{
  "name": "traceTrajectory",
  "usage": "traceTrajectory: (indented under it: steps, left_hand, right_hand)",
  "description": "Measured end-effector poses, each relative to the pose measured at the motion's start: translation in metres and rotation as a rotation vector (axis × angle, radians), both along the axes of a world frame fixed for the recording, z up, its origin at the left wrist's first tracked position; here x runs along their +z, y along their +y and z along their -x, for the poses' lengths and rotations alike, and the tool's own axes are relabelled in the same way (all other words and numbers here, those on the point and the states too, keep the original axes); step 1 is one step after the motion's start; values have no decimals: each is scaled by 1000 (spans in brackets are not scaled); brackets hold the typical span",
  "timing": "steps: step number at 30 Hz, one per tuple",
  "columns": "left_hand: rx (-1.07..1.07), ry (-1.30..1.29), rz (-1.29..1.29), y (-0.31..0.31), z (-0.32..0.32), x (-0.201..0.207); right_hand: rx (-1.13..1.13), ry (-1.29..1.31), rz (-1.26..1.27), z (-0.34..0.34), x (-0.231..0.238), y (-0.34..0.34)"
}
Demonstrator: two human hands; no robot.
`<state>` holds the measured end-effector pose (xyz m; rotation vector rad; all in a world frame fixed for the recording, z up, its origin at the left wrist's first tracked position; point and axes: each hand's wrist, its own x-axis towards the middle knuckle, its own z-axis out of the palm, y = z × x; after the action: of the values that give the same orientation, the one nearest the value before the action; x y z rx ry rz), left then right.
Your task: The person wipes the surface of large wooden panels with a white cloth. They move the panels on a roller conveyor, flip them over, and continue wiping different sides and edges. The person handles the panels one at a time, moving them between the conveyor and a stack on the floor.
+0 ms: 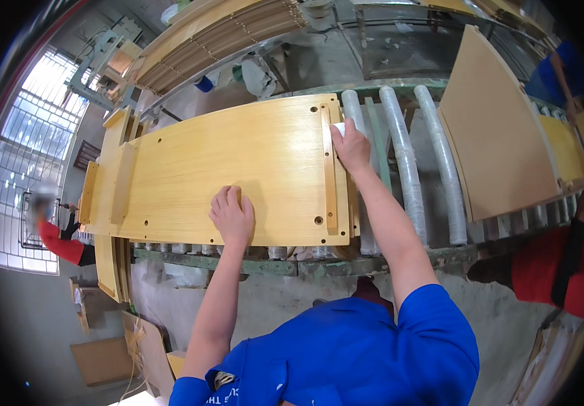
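A long yellow wood-grain panel (231, 155) lies flat in front of me, with dark round holes near its edges. A narrow wooden strip (328, 169) runs across its right end. My left hand (232, 216) rests on the panel near its front edge, fingers slightly bent and apart, holding nothing. At the right end, my right hand (353, 149) is closed around a small white piece (339, 127), perhaps folded cloth or paper, beside the strip. Most of that piece is hidden by the fingers.
Plastic-wrapped rollers (403, 155) in a green frame (346, 267) carry the panel. A large brown board (495, 135) stands tilted at right. Stacked boards (217, 40) lie behind. People in red (61, 240) at left and right, and one in blue (563, 74), are nearby.
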<state>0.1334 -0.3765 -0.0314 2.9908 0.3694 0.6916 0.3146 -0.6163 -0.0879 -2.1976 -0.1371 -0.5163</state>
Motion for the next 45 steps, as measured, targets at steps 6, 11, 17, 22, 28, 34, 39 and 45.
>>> traceTrajectory:
  steps: [6,11,17,22,28,34,39,45]
  left_hand:
    - [-59,-57,-32,7,1,-7]
    - [-81,-65,-34,10,1,-13]
    - [-117,-79,-32,13,2,-16]
    - [-138,-49,-27,12,6,-14]
    - [-149,-36,-16,7,6,-9]
    - [-118,-39,34,6,6,-6]
    - [-86,-29,51,0,0,-4]
    - [-54,-14,56,-7,-1,2]
  right_hand:
    - [25,23,41,61,8,-10]
    - [14,-16,9,117,4,-17]
    - [38,-21,-30,174,2,-25]
    - [119,20,-79,209,4,-33]
    - [313,639,-1112,196,8,-62]
    - [444,676,-1612,108,44,-74]
    - [502,617,-1264,0,39,-77]
    - [287,160,-442,-90,35,-51]
